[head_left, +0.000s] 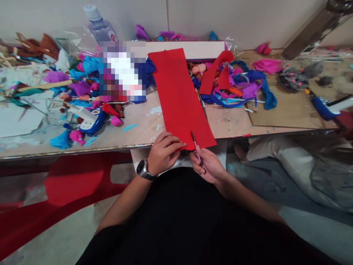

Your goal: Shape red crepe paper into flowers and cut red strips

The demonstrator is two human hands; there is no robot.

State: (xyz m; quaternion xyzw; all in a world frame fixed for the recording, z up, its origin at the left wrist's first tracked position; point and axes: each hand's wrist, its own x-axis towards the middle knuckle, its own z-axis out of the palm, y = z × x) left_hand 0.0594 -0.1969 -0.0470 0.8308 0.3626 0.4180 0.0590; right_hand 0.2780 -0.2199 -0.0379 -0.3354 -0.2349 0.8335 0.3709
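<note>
Red sheet (179, 95) lying lengthwise away from us
Left hand (163, 152) pins its near edge; right hand (208, 165) grips scissors (194, 145) there

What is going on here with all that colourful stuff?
A person sits at a messy table with a red sheet laid across it. The left hand pinches the sheet's near edge. The right hand holds small scissors, and the blades are only a little way into that edge. Colourful scraps, a loose red strip and a water bottle lie farther back.
</note>
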